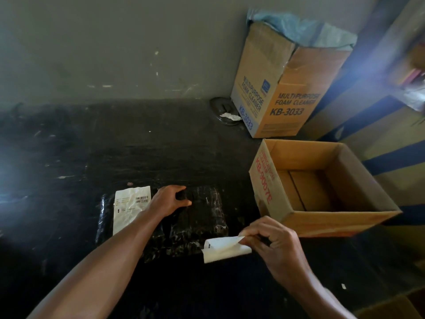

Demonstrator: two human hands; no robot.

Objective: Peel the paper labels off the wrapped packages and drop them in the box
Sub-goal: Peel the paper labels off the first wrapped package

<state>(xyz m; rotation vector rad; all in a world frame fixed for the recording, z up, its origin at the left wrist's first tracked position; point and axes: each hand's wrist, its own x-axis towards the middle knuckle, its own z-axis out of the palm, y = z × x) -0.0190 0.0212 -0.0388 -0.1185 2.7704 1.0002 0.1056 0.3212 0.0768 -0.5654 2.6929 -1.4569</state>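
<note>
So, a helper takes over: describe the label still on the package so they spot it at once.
On the dark table lies a black wrapped package, held by the left hand. The label is the large creased white sheet with a barcode on its left end; the smaller white piece is pinched in the right hand.

Tall foam-cleaner carton point(276, 88) by the wall point(115, 42) — blue bag point(305, 28) on top.

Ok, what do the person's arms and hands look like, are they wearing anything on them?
Both arms are bare as far as the picture shows: no sleeve covers the left forearm or the right forearm. The left hand and the right hand are ungloved, and no watch, bracelet or ring is visible on either.
</note>
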